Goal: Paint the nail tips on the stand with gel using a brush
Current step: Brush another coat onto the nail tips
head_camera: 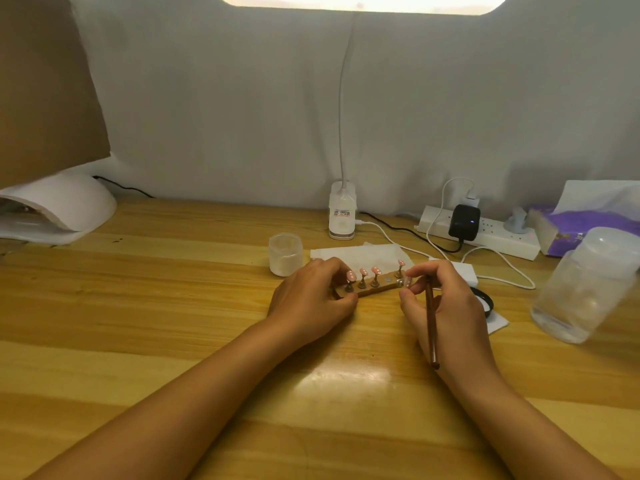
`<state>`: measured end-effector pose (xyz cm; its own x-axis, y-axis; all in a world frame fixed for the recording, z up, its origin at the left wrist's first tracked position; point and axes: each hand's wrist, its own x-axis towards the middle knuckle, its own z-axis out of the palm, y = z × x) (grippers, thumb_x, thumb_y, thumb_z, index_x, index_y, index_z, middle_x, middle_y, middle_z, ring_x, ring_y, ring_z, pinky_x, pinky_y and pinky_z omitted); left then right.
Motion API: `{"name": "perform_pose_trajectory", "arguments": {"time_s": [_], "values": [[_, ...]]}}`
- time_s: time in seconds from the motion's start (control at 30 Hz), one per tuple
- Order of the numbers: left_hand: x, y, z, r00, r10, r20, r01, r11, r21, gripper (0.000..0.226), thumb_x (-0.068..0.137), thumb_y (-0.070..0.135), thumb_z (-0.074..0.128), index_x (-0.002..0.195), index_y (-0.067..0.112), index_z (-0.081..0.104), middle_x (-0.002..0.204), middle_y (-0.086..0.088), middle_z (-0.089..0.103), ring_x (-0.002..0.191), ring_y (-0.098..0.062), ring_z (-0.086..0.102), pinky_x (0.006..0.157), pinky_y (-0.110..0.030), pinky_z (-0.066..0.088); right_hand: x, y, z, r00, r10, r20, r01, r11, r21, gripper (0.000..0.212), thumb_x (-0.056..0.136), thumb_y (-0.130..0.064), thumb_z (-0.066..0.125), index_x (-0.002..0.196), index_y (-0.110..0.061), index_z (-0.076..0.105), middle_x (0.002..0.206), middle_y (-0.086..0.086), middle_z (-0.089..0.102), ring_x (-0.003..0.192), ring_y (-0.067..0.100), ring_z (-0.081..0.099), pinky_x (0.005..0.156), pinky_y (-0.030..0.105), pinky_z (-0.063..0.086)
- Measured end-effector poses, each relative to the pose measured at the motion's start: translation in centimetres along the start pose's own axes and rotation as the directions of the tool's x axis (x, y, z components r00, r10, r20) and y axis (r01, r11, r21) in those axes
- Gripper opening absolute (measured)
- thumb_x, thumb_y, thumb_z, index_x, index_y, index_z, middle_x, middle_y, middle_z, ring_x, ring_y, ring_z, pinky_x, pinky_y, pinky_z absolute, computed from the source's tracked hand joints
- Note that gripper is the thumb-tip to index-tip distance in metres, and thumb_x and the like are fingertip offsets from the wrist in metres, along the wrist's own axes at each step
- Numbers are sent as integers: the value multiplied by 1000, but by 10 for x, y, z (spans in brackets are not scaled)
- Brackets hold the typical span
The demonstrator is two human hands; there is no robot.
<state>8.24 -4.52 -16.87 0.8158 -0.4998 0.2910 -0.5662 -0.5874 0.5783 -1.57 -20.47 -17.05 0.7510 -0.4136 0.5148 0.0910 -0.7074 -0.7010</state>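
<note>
A narrow wooden stand (377, 289) lies on the table between my hands, with several pink nail tips (376, 270) on small pegs. My left hand (311, 299) grips the stand's left end, fingers curled over it. My right hand (446, 306) holds a brown brush (432, 327), whose handle runs back along the palm toward me. The right fingertips pinch a clear nail tip on its peg (407, 281) at the stand's right end. The brush's bristles are hidden by the fingers.
A small frosted jar (285, 254) and a white tissue (360, 252) sit behind the stand. Behind them are a clip lamp base (342, 216) and a power strip (491, 233) with cables. A clear plastic bottle (585, 289) stands right, a nail lamp (59, 209) far left.
</note>
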Motion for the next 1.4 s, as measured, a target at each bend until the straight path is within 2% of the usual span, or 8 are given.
{"name": "perform_pose_trajectory", "arguments": {"time_s": [0.1,0.27,0.4,0.67,0.87,1.0,1.17,1.4], "values": [[-2,0,0,998,57,-36,-58,998,-13,23,88,27,65,108,36,59,107,15,58,80,-2,52,63,-19,35,-1,0,-2,1000,-14,-8,14,999,-38,21,88,-16,67,106,-22,58,92,-7,59,87,7,58,70,28,50],[-4,1,-1,998,55,-10,-55,998,8,26,84,31,65,110,36,64,107,12,58,91,-7,54,68,-24,41,-3,-4,-2,999,-47,-6,46,993,-104,20,89,-16,67,106,-22,59,98,-6,58,90,12,57,69,33,53],[-5,3,-4,997,78,28,-77,996,-45,25,81,28,68,102,41,63,106,13,57,83,-5,51,66,-25,38,-4,-6,-2,997,-71,7,71,989,-133,19,89,-16,67,106,-21,60,99,-4,57,88,13,57,67,36,54],[-6,4,-4,994,109,28,-109,994,-12,26,79,30,67,102,42,61,101,16,52,79,-1,48,61,-22,33,-4,-5,0,998,-23,59,33,983,-182,19,89,-20,68,107,-22,60,100,-3,55,86,11,55,63,21,44],[-5,3,-1,994,106,5,-106,994,5,25,78,34,67,101,42,61,99,19,51,79,2,49,59,-20,32,-4,-4,-1,999,24,37,-17,983,-181,34,87,-12,68,117,-22,54,110,-3,47,78,5,48,59,14,37],[-4,3,1,994,106,-2,-106,994,22,24,78,36,66,100,44,59,95,20,49,80,3,49,59,-18,31,-2,-1,0,999,45,9,-43,987,-154,25,91,-17,63,113,-22,55,109,-3,49,77,2,46,60,15,38],[-3,1,2,995,103,-15,-102,995,19,22,79,36,66,99,42,60,94,18,50,80,1,50,59,-19,32,0,1,0,998,63,-7,-63,991,-120,16,92,-21,61,108,-23,57,103,-4,54,85,10,55,62,25,45],[-3,2,2,996,84,-39,-83,996,32,20,80,37,66,99,40,61,94,17,52,83,-4,51,61,-18,34,1,4,0,997,71,3,-70,992,-103,16,92,-20,64,105,-22,56,100,-6,59,83,1,54,62,16,41]]}}
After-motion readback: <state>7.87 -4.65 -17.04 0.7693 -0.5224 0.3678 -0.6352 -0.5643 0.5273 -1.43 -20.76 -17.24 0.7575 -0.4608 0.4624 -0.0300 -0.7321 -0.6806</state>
